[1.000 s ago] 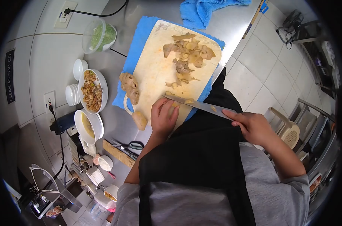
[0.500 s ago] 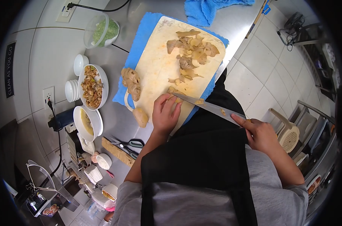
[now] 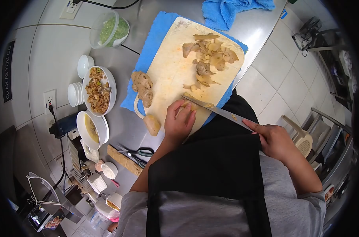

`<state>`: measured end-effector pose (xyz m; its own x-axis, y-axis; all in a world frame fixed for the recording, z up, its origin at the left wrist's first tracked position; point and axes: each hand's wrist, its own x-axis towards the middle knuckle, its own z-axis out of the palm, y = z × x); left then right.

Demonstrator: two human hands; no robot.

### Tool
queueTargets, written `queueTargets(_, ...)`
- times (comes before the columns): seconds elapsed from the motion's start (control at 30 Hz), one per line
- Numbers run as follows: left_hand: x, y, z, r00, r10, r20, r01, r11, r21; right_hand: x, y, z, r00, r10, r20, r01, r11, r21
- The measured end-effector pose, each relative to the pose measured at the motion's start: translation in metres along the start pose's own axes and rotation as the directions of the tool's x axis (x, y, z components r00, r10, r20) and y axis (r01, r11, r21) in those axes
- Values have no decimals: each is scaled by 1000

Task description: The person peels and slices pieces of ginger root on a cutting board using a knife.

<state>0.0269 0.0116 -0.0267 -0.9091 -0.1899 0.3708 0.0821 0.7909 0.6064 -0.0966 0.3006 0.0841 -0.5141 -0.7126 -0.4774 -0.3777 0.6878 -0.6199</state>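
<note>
One sign point(image 3: 8, 71) reads "CLEAN AS YOU GO"; the hands point(image 3: 178, 124) point(image 3: 275, 141) grip ginger point(image 3: 192, 106) and a knife point(image 3: 223, 113).

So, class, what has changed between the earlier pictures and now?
The knife has turned slightly, its handle end swinging toward the person's body. Nothing was newly grasped or released: the right hand still grips it, the left hand still steadies a pale piece. The peelings stayed on the board.

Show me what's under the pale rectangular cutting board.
A bright blue cloth shows past several edges of the board, over the shiny metal table. The rest is covered and can't be seen.
</note>
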Motion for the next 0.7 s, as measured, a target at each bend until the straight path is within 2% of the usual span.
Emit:
queueTargets(0.03, 0, 0, -1, 1000, -6, 6, 6, 1000, 1, 2, -3, -4, 997, 39, 60, -39, 999, -5)
queueTargets(0.17, -1, -1, 0, 1000, -19, 10, 19, 1000, 0, 13, -10, -9, 997, 45, 64, -46, 999, 4)
queueTargets(0.23, -3, -2, 0, 999, -43, 18, 43, 999, -18, 23, -12, -12, 977, 124, 173, -138, 988, 69)
queueTargets(0.27, -4, -3, 0, 999, -47, 18, 48, 999, -17, 27, -8, -11, 976, 123, 177, -137, 988, 68)
queueTargets(0.33, -4, -5, 2, 999, -50, -2, 49, 998, -43, 31, 5, -6, 967, 115, 229, -175, 949, 261)
queueTargets(0.37, -6, -6, 3, 999, -52, -4, 52, 998, -44, 30, 6, -7, 966, 116, 231, -176, 950, 258)
queueTargets(0.47, -9, -8, 5, 997, -74, -12, 74, 996, -49, 25, 8, -9, 965, 118, 234, -175, 955, 238)
queueTargets(0.53, -9, -9, 6, 998, -55, -24, 53, 997, -57, 11, 5, -11, 997, 21, 69, -22, 1000, 11)
queueTargets(0.7, -8, -9, 6, 999, -45, -19, 44, 996, -73, -6, -3, -25, 996, 65, 56, -61, 996, -70)
